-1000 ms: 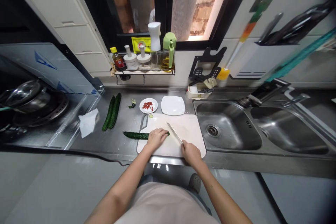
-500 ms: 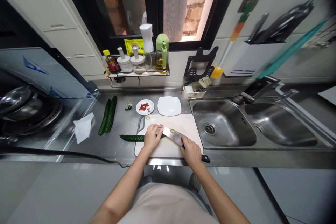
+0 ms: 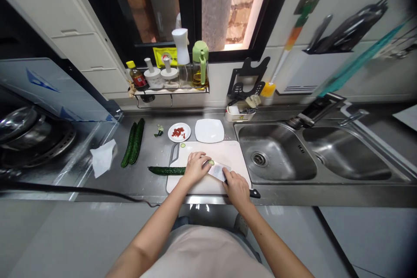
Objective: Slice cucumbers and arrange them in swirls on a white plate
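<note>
My right hand [image 3: 237, 186] is wrapped round the handle of a kitchen knife, its wide blade [image 3: 220, 171] lying slanted over the white cutting board [image 3: 239, 156]. A thin cucumber slice [image 3: 211, 162] is at the blade's upper edge. The thumb and fingertips of my left hand [image 3: 197, 167] close round that slice. Under and behind this hand lies a dark green cucumber [image 3: 166, 170], its left end sticking out past the board; the cut end is hidden. Another slice [image 3: 183, 145] rests at the board's top left corner. A black handle [image 3: 254, 193] pokes out at the lower right.
Two whole cucumbers [image 3: 133, 143] lie on the left of the counter, near a white paper [image 3: 102, 158]. Behind the board are a small plate [image 3: 179, 138] with red pieces and a white square plate [image 3: 209, 131]. The double sink [image 3: 276, 152] is at right.
My left hand has moved right, from the cucumber to the slice on the blade. The blade lies turned flatter, and my right hand has barely moved.
</note>
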`<action>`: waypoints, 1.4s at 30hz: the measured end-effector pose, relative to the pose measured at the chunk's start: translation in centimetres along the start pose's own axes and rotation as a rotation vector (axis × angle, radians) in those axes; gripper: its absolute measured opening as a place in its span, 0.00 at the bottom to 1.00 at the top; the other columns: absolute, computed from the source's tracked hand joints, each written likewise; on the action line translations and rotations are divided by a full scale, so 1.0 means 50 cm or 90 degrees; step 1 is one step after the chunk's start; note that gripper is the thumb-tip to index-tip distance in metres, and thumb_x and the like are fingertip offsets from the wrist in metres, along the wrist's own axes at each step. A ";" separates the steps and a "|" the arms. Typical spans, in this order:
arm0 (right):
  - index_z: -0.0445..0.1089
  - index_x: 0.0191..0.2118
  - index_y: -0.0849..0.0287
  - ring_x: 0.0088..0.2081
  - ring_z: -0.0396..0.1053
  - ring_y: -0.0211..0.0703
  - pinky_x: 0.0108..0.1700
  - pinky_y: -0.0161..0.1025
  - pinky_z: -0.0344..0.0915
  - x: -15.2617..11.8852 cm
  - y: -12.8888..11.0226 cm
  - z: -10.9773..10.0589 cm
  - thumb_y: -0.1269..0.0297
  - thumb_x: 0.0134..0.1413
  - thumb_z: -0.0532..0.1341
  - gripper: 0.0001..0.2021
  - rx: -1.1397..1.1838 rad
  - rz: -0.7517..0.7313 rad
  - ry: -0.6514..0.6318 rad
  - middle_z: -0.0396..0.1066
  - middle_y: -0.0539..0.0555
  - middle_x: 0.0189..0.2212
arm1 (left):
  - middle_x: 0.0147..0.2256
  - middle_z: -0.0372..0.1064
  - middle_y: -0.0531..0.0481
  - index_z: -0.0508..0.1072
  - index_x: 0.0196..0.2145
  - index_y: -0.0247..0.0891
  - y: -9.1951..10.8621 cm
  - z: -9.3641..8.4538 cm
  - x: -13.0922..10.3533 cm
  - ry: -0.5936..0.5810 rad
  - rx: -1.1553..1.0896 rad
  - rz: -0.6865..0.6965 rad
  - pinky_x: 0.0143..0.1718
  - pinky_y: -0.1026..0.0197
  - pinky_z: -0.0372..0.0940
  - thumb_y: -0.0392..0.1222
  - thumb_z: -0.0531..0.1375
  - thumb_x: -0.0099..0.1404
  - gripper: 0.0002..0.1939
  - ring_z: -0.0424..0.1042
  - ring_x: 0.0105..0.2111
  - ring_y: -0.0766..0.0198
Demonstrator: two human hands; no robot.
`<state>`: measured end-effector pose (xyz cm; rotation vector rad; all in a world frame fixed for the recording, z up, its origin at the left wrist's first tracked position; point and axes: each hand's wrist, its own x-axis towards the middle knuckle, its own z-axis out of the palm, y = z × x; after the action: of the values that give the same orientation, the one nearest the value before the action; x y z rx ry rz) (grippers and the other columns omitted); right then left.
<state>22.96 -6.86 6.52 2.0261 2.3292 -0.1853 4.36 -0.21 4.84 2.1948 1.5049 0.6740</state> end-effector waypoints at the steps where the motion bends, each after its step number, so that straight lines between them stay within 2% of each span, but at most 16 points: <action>1: 0.62 0.58 0.59 0.43 0.67 0.47 0.44 0.38 0.55 -0.001 0.001 0.000 0.65 0.58 0.60 0.23 0.003 -0.002 -0.006 0.72 0.58 0.40 | 0.47 0.69 0.47 0.76 0.43 0.47 0.002 0.000 0.002 -0.013 0.000 -0.001 0.57 0.49 0.53 0.47 0.58 0.65 0.11 0.64 0.51 0.56; 6: 0.61 0.59 0.57 0.44 0.66 0.47 0.45 0.38 0.54 -0.006 0.005 0.003 0.65 0.57 0.59 0.23 0.021 0.004 -0.033 0.71 0.58 0.40 | 0.45 0.70 0.48 0.76 0.41 0.46 0.010 0.001 0.009 -0.059 -0.025 -0.017 0.57 0.49 0.53 0.45 0.58 0.64 0.10 0.65 0.49 0.56; 10: 0.61 0.59 0.57 0.45 0.66 0.47 0.45 0.38 0.54 -0.009 0.008 0.010 0.65 0.58 0.59 0.23 0.021 0.010 -0.045 0.71 0.57 0.41 | 0.43 0.70 0.49 0.76 0.39 0.45 0.017 0.004 0.010 -0.058 -0.046 -0.008 0.55 0.52 0.55 0.41 0.60 0.61 0.08 0.66 0.47 0.57; 15: 0.61 0.58 0.58 0.44 0.67 0.46 0.45 0.38 0.56 -0.011 0.011 0.015 0.65 0.58 0.58 0.22 0.017 0.015 -0.041 0.71 0.57 0.42 | 0.36 0.71 0.50 0.74 0.33 0.43 0.024 0.009 0.006 -0.031 -0.071 -0.029 0.48 0.55 0.59 0.38 0.60 0.60 0.04 0.67 0.42 0.59; 20: 0.62 0.58 0.58 0.44 0.68 0.46 0.45 0.38 0.57 -0.010 0.020 0.018 0.65 0.58 0.58 0.22 0.033 0.043 -0.041 0.72 0.56 0.42 | 0.32 0.72 0.52 0.73 0.30 0.40 0.015 0.011 0.001 0.046 -0.157 -0.104 0.40 0.61 0.61 0.39 0.59 0.61 0.04 0.68 0.33 0.65; 26: 0.63 0.57 0.56 0.43 0.71 0.45 0.43 0.37 0.59 -0.009 0.039 0.023 0.64 0.59 0.57 0.20 0.068 0.101 -0.051 0.73 0.55 0.44 | 0.27 0.71 0.54 0.73 0.31 0.39 -0.035 0.012 -0.008 0.144 -0.261 -0.272 0.31 0.66 0.62 0.44 0.60 0.59 0.07 0.66 0.26 0.68; 34: 0.64 0.57 0.53 0.42 0.73 0.46 0.39 0.36 0.59 0.000 0.038 0.030 0.60 0.63 0.51 0.18 0.117 0.138 -0.093 0.76 0.56 0.41 | 0.30 0.74 0.51 0.74 0.33 0.38 -0.145 -0.012 0.016 0.219 -0.232 -0.383 0.34 0.64 0.65 0.46 0.61 0.58 0.09 0.71 0.30 0.65; 38: 0.65 0.56 0.54 0.43 0.73 0.47 0.39 0.37 0.59 0.009 0.035 0.035 0.57 0.65 0.49 0.19 0.136 0.151 -0.114 0.77 0.57 0.39 | 0.31 0.75 0.52 0.74 0.35 0.41 -0.187 -0.027 0.044 0.230 -0.183 -0.467 0.36 0.64 0.64 0.43 0.61 0.58 0.07 0.72 0.32 0.65; 42: 0.65 0.57 0.54 0.43 0.74 0.48 0.39 0.37 0.59 0.015 0.034 0.032 0.57 0.65 0.49 0.19 0.131 0.154 -0.128 0.77 0.57 0.40 | 0.30 0.74 0.53 0.73 0.34 0.42 -0.202 -0.027 0.070 0.217 -0.133 -0.508 0.35 0.64 0.61 0.40 0.61 0.58 0.05 0.72 0.32 0.65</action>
<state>24.47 -6.09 4.76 2.2389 1.9994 -0.6086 -2.94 6.61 0.76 1.1906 2.1540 0.8791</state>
